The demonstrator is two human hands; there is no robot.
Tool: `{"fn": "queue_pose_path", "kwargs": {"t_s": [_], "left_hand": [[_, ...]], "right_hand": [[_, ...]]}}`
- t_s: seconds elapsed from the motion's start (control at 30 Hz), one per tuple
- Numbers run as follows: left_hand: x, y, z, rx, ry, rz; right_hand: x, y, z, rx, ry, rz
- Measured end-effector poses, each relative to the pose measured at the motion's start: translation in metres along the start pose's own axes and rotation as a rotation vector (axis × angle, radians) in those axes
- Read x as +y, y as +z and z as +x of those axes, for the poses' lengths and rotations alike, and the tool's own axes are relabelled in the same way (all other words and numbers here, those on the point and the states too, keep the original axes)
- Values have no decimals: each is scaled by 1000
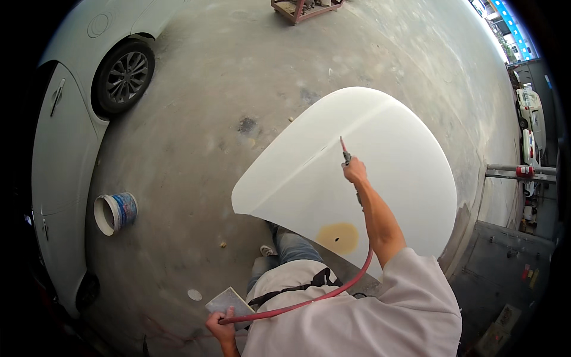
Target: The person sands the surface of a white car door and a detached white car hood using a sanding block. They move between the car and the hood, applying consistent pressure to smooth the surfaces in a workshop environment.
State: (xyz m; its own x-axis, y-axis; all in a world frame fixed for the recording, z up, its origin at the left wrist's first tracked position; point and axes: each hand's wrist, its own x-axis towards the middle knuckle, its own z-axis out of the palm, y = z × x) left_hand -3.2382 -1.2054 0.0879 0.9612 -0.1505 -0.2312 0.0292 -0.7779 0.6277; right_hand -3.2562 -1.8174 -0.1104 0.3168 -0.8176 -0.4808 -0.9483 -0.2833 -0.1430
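A large white car hood [392, 143] lies in front of me, with a crease running along it and a yellowish patch [348, 233] around a small dark hole near its close edge. Over the middle of the panel, my right hand [355, 171] is closed around an air blow gun [346, 157], its thin red tip pointing away from me. From there a red hose [309, 301] curves down across my body. Its other visible stretch passes through my left hand [221, 325], whose fingers are closed on it. That hand also has a flat grey rectangular board [231, 300] against it.
On the left stands a silver-white car [65, 149] with its wheel [125, 77] close by. A white-and-blue bucket [122, 211] lies tipped on the concrete floor [196, 143]. At the far edge is a red metal frame cart [295, 15]; a dark panel [493, 268] is at right.
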Motion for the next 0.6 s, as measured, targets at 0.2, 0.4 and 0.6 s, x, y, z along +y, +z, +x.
{"fn": "queue_pose_path", "kwargs": {"t_s": [0.2, 0.4, 0.6], "left_hand": [[65, -5, 63, -101, 89, 155], [85, -12, 115, -76, -113, 75], [70, -29, 180, -55, -118, 109]], "right_hand": [[40, -109, 109, 98, 367, 419], [9, -99, 100, 149, 341, 508], [-74, -15, -28, -130, -15, 202]]}}
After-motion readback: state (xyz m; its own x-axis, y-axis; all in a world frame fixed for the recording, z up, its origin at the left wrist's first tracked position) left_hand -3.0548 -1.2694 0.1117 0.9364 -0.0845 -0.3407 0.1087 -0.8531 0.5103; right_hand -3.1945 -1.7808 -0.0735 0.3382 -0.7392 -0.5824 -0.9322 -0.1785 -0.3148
